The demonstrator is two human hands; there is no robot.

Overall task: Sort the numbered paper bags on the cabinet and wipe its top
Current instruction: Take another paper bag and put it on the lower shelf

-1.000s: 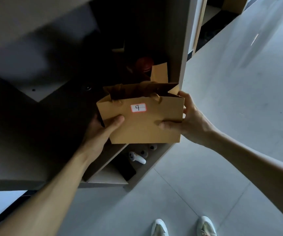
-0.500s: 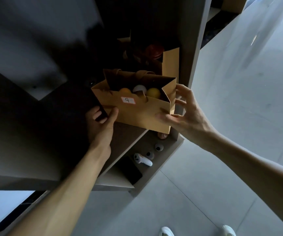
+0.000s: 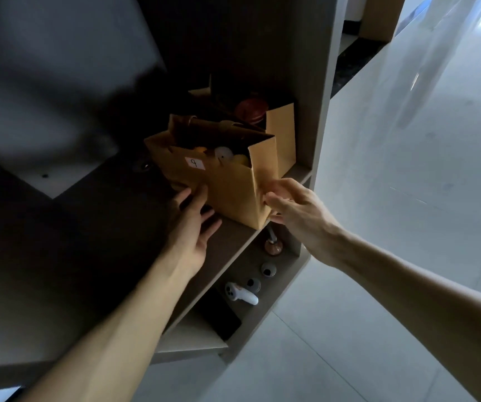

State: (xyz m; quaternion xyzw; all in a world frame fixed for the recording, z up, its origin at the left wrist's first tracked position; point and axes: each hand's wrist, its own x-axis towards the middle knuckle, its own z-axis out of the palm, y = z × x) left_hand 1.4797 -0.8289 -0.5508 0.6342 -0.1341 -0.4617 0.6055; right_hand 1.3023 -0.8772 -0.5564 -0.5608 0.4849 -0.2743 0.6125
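A brown paper bag (image 3: pixel 227 192) with a white label reading 9 stands on a dark cabinet shelf (image 3: pixel 233 236), close to its front right corner. Its open top shows round objects, orange, white and yellow. My left hand (image 3: pixel 194 224) lies open on the shelf with straight fingertips touching the bag's lower left face. My right hand (image 3: pixel 288 204) reaches the bag's right edge, fingers extended and touching it near the bottom. A second brown paper bag (image 3: pixel 281 137) stands just behind the first, with a dark red round object at its top.
The cabinet's upright side panel (image 3: pixel 317 105) rises right of the bags. On a lower shelf lie a white handheld controller (image 3: pixel 240 294), two small round objects (image 3: pixel 261 277) and a copper-coloured piece (image 3: pixel 273 248). Pale floor tiles (image 3: pixel 393 227) spread to the right.
The bag numbered 9 went from being held in both hands in front of the cabinet to standing on the shelf. Both hands have loosened from gripping it to touching it with straight fingers.
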